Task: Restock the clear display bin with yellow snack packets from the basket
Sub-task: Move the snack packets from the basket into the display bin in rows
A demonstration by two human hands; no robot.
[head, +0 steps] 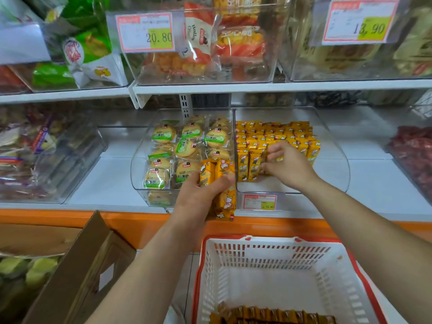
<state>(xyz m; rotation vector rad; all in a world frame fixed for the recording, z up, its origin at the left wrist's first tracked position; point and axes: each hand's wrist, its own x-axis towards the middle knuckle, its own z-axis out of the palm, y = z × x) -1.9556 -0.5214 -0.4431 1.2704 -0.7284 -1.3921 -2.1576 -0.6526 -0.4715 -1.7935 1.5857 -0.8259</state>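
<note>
Both arms are up at the shelf! The left forearm rises from the bottom centre, and the left hand [196,197] has its back to the camera. Its fingers and thumb are wrapped firmly round a handful of yellow packets [225,181]. Those packets stand nearly vertical with their long axis up and down, tops poking above the fist and lower ends hanging towards the orange shelf edge [140,220]. The hand is just in front of the seam between the biscuit bin [140,181] and the clear display bin [339,160].

The right arm sweeps in diagonally from the lower right, its wrist crossing the bin's front lip. The right hand [286,164] is knuckles-up inside the bin, fingers curled down and pinching the standing packets [249,167] at the front left. These are upright, long axis vertical, printed faces towards us. Behind them, rows of stocked packets [268,134] fill the back of the bin.

Below, the white basket [268,260] with its red rim carries more packets [268,315] lined along its near edge. A cardboard box [81,265] sits to its left.
</note>
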